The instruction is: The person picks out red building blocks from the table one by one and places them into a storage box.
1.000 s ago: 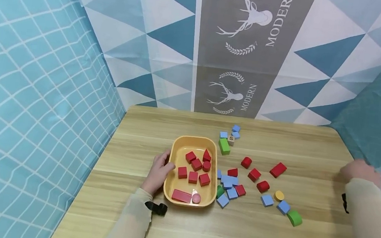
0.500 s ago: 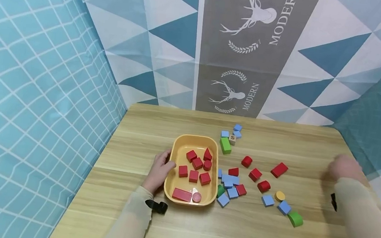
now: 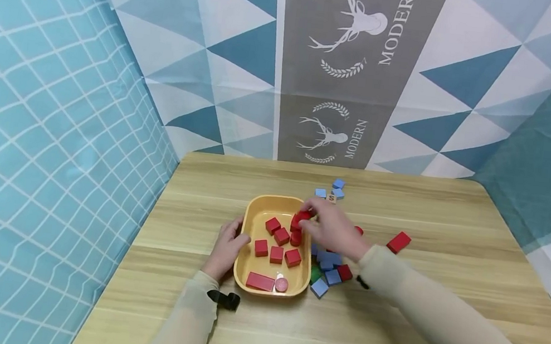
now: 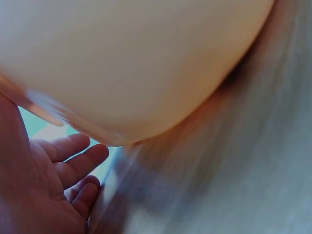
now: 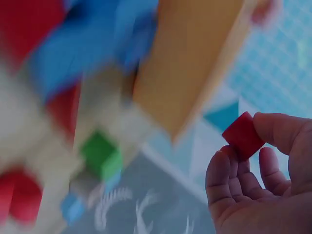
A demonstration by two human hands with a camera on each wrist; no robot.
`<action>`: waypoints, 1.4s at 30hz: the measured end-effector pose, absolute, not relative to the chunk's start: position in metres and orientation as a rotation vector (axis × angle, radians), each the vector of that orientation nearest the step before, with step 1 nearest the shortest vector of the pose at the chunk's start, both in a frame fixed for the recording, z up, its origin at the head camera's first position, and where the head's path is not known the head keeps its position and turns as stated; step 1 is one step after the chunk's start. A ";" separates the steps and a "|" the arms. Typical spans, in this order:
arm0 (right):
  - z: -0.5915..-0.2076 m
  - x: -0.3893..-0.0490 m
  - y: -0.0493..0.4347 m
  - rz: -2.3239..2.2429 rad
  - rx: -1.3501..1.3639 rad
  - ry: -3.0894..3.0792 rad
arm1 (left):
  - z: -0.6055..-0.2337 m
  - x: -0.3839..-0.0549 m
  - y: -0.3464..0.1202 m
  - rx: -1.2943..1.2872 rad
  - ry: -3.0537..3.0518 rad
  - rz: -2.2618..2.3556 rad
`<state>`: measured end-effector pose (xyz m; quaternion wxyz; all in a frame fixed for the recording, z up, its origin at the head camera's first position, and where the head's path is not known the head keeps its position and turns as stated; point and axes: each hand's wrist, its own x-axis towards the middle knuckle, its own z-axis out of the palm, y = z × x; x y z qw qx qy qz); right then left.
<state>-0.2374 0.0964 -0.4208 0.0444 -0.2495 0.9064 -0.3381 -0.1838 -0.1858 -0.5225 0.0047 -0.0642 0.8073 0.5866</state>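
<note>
A yellow plastic tray (image 3: pixel 268 293) holds several red wooden blocks (image 3: pixel 281 236). At its left side my left hand (image 3: pixel 224 250) holds the rim, thumb over the edge and fingers outside. The left wrist view shows those fingers (image 4: pixel 80 158) below the tray wall (image 4: pixel 126 73). My right hand (image 3: pixel 332 231) is above the tray's far right corner, pinching a red block (image 5: pixel 243 136) between thumb and fingertips. In the head view the held block is above or close to other red pieces there; whether it touches them I cannot tell.
Blue blocks (image 3: pixel 329 257) and a red block (image 3: pixel 344 272) lie against the tray's right side. Another red block (image 3: pixel 399 242) lies further right on the wooden table (image 3: pixel 442 212). Small blue blocks and a lettered cube (image 3: pixel 331 198) lie behind. My right forearm hides part of the table.
My right hand has swung left from the table's right edge to above the tray, now with a red block in its fingers. My left hand stays at the tray's rim.
</note>
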 end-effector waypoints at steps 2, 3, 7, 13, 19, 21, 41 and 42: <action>-0.434 -0.235 0.073 -0.951 -0.782 2.767 | -0.523 -0.183 -0.187 -0.216 2.523 1.840; -0.441 -0.235 0.064 -0.904 -0.791 2.790 | -0.523 -0.182 -0.187 -0.217 2.523 1.838; -0.467 -0.242 0.044 -0.765 -0.829 2.894 | -0.525 -0.180 -0.186 -0.222 2.512 1.837; -0.477 -0.246 0.037 -0.618 -0.848 3.003 | -0.522 -0.180 -0.186 -0.220 2.509 1.842; -0.475 -0.244 0.034 -0.405 -0.927 3.063 | -0.519 -0.181 -0.185 -0.208 2.520 1.843; -0.474 -0.243 0.036 -0.421 -0.995 3.050 | -0.520 -0.180 -0.185 -0.206 2.521 1.844; -0.449 -0.248 0.251 -0.339 -0.256 2.933 | -0.522 -0.183 -0.187 -0.210 2.535 1.809; -0.451 -0.245 0.256 -0.331 -0.251 2.920 | -0.522 -0.183 -0.187 -0.212 2.532 1.814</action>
